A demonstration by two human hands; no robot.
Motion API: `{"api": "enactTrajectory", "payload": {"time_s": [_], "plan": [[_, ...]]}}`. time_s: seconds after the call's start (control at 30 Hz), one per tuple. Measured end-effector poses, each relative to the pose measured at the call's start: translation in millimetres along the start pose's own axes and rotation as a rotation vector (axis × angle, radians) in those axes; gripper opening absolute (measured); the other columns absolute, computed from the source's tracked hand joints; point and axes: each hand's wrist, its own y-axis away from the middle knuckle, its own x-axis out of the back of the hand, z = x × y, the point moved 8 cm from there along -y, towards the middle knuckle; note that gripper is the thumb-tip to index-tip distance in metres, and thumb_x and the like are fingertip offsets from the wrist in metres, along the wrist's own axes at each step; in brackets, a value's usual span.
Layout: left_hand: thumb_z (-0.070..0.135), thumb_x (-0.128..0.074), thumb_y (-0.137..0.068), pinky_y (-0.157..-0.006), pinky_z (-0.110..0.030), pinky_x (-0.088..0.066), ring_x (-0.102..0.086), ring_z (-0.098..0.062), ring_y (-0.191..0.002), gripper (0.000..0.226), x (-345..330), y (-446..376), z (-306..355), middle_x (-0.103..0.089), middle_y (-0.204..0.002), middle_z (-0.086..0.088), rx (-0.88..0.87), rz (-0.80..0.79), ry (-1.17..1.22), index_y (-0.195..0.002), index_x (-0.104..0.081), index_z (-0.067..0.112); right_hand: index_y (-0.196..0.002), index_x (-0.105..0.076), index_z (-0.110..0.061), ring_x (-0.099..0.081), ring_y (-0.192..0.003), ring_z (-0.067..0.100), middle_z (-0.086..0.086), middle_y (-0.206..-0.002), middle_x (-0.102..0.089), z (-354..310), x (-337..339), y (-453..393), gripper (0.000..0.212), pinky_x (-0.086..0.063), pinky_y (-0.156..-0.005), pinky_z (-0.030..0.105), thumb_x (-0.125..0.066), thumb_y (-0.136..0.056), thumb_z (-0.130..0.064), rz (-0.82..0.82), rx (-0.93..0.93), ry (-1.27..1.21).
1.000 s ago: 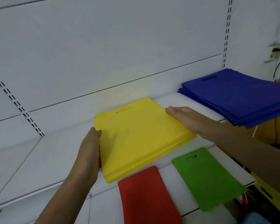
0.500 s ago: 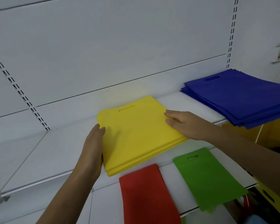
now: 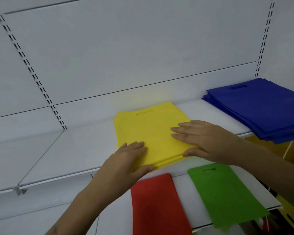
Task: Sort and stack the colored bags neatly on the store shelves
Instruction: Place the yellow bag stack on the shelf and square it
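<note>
Yellow bags [image 3: 153, 133] stacked on white shelf [image 3: 85, 146], left hand [image 3: 131, 158] and right hand [image 3: 204, 141] pressing flat, white slotted back panel [image 3: 143, 48]

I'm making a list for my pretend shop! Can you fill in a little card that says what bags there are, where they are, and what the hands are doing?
Upper shelf: yellow bag stack in the middle, blue bag stack to the right
Lower shelf: red bag lying flat, green bag to its right, overhanging the front edge
Left hand: flat on the yellow stack's near left corner, thumb at the front edge
Right hand: flat on the yellow stack's right side, thumb at the front edge
Handle slots: toward the back wall on yellow, blue and green
</note>
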Motion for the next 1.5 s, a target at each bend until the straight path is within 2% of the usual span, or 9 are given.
{"api": "enactTrajectory", "payload": {"time_s": [0.1, 0.2, 0.37, 0.43, 0.53, 0.77, 0.9, 1.0, 1.5], "plan": [[0.071, -0.024, -0.069, -0.106, -0.012, -0.021, -0.044, -0.009, -0.131, 0.083, -1, 0, 3, -0.045, -0.144, 0.011, -0.025, -0.023, -0.086, -0.13, -0.055, 0.026, -0.133, -0.054, -0.019, -0.049, -0.127, 0.015, -0.004, -0.14, -0.051, -5, 6, 0, 0.059, -0.036, -0.105, 0.028, -0.024, -0.097, -0.055, 0.04, 0.022, -0.026], [0.054, -0.038, -0.081, -0.067, -0.025, -0.056, -0.068, -0.012, -0.099, 0.049, -2, 2, 7, -0.067, -0.118, 0.006, -0.084, -0.02, -0.232, -0.108, -0.067, 0.024, -0.13, -0.058, -0.019, -0.055, -0.121, 0.013, -0.005, -0.135, -0.056, -8, 6, 1, 0.059, -0.046, -0.098, 0.03, -0.023, -0.098, -0.053, 0.047, 0.025, -0.039], [0.04, -0.04, -0.084, -0.049, -0.02, -0.052, -0.07, -0.012, -0.092, 0.04, -8, 0, 18, -0.072, -0.106, 0.003, -0.193, -0.008, -0.444, -0.104, -0.069, 0.022, -0.127, -0.06, -0.018, -0.059, -0.116, 0.013, -0.005, -0.131, -0.06, -11, 1, 2, 0.062, -0.049, -0.094, 0.029, -0.018, -0.099, -0.053, 0.051, 0.037, -0.061], [0.034, -0.061, -0.08, -0.05, -0.023, -0.053, -0.071, -0.017, -0.091, 0.035, -12, 0, 21, -0.072, -0.106, -0.002, -0.228, 0.013, -0.522, -0.109, -0.07, 0.016, -0.127, -0.061, -0.018, -0.059, -0.115, 0.013, -0.005, -0.13, -0.06, -13, 0, 1, 0.062, -0.05, -0.093, 0.028, -0.018, -0.099, -0.052, 0.047, 0.047, -0.062], [0.02, -0.091, -0.048, -0.055, -0.027, -0.056, -0.072, -0.023, -0.089, 0.073, -21, 0, 20, -0.071, -0.108, -0.008, -0.204, -0.012, -0.6, -0.117, -0.067, 0.01, -0.126, -0.061, -0.019, -0.06, -0.113, 0.011, -0.006, -0.129, -0.061, -13, 0, 0, 0.059, -0.05, -0.092, 0.027, -0.018, -0.099, -0.049, 0.038, 0.047, -0.055], [0.004, -0.086, -0.026, -0.059, -0.025, -0.056, -0.072, -0.024, -0.084, 0.078, -13, 2, 36, -0.072, -0.103, -0.009, -0.232, 0.068, -0.599, -0.102, -0.073, 0.005, -0.119, -0.066, -0.019, -0.063, -0.106, 0.009, -0.007, -0.123, -0.065, -18, 4, -1, 0.065, -0.052, -0.087, 0.023, -0.008, -0.102, -0.042, 0.096, 0.06, -0.024], [0.001, -0.062, -0.054, -0.071, -0.029, -0.056, -0.07, -0.026, -0.095, 0.05, -11, 8, 39, -0.071, -0.106, -0.012, -0.27, 0.148, -0.499, -0.103, -0.072, 0.004, -0.127, -0.06, -0.018, -0.059, -0.115, 0.016, -0.002, -0.134, -0.057, -19, -4, 3, 0.054, -0.052, -0.092, 0.033, -0.017, -0.102, -0.039, 0.079, 0.064, -0.007], [0.0, -0.027, -0.067, -0.079, -0.033, -0.055, -0.068, -0.027, -0.101, 0.059, -12, 13, 42, -0.07, -0.111, -0.014, -0.262, 0.175, -0.482, -0.106, -0.071, 0.003, -0.131, -0.056, -0.017, -0.055, -0.122, 0.019, 0.001, -0.14, -0.051, -19, -10, 8, 0.046, -0.047, -0.098, 0.037, -0.032, -0.098, -0.04, 0.089, 0.078, 0.016], [0.018, -0.039, -0.09, -0.095, -0.035, -0.047, -0.059, -0.027, -0.117, 0.042, -30, 24, 38, -0.062, -0.127, -0.013, -0.269, 0.175, -0.49, -0.121, -0.064, 0.004, -0.131, -0.056, -0.018, -0.053, -0.124, 0.02, 0.0, -0.139, -0.053, -17, -15, 10, 0.053, -0.046, -0.1, 0.041, -0.019, -0.102, -0.042, -0.026, 0.07, 0.064]]}}
